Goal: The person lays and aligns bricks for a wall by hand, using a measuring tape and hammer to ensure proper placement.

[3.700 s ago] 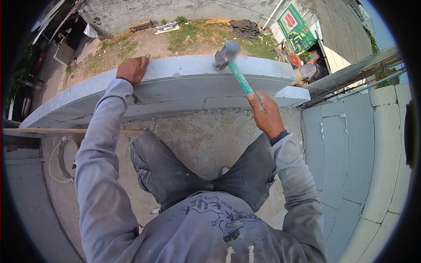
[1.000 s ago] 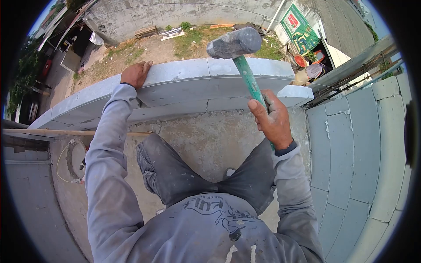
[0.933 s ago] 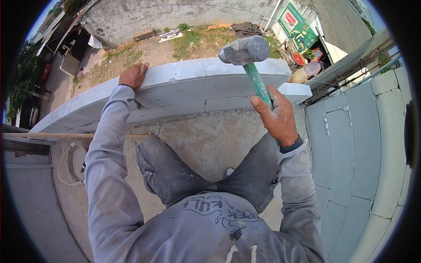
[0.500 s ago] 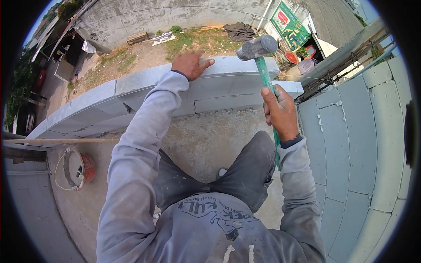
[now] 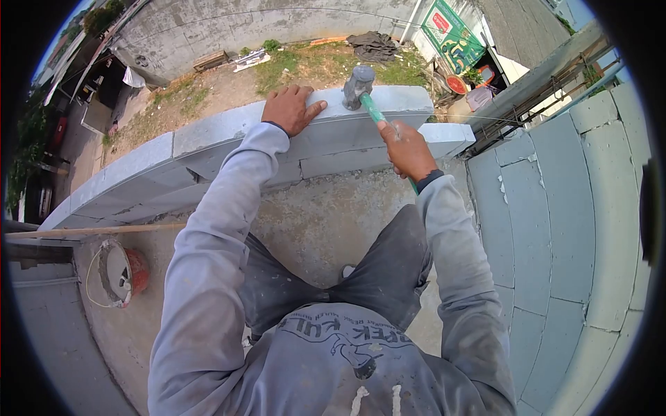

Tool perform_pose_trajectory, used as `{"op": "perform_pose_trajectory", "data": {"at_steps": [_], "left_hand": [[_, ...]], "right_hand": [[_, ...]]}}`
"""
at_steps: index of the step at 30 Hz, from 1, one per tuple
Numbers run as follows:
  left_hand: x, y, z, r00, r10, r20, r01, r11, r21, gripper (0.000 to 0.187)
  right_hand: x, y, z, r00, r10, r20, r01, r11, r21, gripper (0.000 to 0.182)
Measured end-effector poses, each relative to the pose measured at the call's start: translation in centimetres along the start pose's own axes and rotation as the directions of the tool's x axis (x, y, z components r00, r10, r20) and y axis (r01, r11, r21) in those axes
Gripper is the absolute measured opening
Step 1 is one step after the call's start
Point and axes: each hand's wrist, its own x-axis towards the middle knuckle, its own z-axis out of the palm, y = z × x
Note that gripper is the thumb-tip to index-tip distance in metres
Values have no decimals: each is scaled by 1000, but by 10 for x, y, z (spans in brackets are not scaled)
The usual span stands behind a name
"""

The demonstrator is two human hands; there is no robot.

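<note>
My left hand (image 5: 292, 109) lies on top of a pale grey block wall (image 5: 208, 132), its fingers stretched out over the far edge and the thumb pointing right. To its right, my right hand (image 5: 409, 151) is wrapped round the green handle of a mallet (image 5: 359, 86). The mallet's thick grey head is at the top face of the same end block, a short way from my left thumb. Whether the head touches the block is hard to tell.
A red bucket (image 5: 136, 269) with grey material inside stands on the concrete floor (image 5: 326, 208) at left. A wooden strip (image 5: 97, 230) runs above it. Another block wall (image 5: 548, 215) rises at right. A thin string crosses near the wall top. Beyond lies a dirt yard (image 5: 305, 68).
My right hand has swung the mallet left and down, from raised above the wall to its top face. My left hand stays flat on the wall, and the view has shifted slightly.
</note>
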Motion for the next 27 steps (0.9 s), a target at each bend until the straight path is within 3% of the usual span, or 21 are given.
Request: {"op": "perform_pose_trajectory", "data": {"at_steps": [4, 7, 9, 10, 12, 14, 16, 17, 19, 20, 22, 23, 25, 27], "left_hand": [[1, -2, -4, 1000, 21, -10, -21, 1000, 6, 57], [-2, 0, -2, 999, 33, -12, -33, 999, -10, 56], [-2, -2, -1, 999, 32, -23, -32, 999, -16, 56], [-2, -3, 1, 999, 40, -36, -41, 999, -25, 55], [-3, -3, 2, 998, 45, -42, -46, 998, -34, 55], [-3, -1, -2, 999, 29, -17, -30, 999, -21, 55], [-3, -2, 0, 999, 34, -28, -34, 999, -26, 55], [-3, -2, 0, 998, 39, -42, -41, 999, -30, 55], [-3, 0, -3, 999, 37, -24, -37, 999, -31, 55], [-3, 1, -5, 999, 31, -6, -31, 999, -31, 55], [-3, 1, -3, 999, 39, -13, -39, 999, -33, 54], [-2, -1, -2, 1000, 26, -16, -26, 999, -40, 53], [-6, -1, -1, 999, 41, -16, -42, 998, -46, 54], [-3, -1, -2, 998, 53, -31, -54, 997, -49, 54]], "right_hand": [[-7, -6, 10, 1000, 5, 6, -5, 1000, 7, 43], [-11, -12, 5, 996, -92, 15, 91, 993, 71, 41], [-17, -30, -8, 997, -78, -13, 79, 968, 239, 42], [-22, -44, -17, 997, -78, -8, 78, 968, 239, 42], [-32, -74, -37, 999, -25, -34, 38, 893, 448, 42], [-29, -79, -39, 995, -35, -91, 72, 892, 446, 41], [-14, -61, -29, 930, -225, -290, 306, 912, 272, 40], [-11, -48, -19, 929, -225, -293, 307, 912, 271, 40], [-9, -24, 1, 978, -154, -137, 159, 987, 20, 42], [-10, -16, 5, 978, -154, -143, 158, 987, 18, 42], [-13, -14, 7, 998, 14, 66, -15, 1000, 20, 41], [-13, -14, 5, 998, 6, 65, -7, 1000, 15, 41], [-27, -24, -2, 987, 93, 131, -120, 969, 215, 43], [-31, -35, -14, 991, 86, 105, -113, 949, 293, 43]]}}
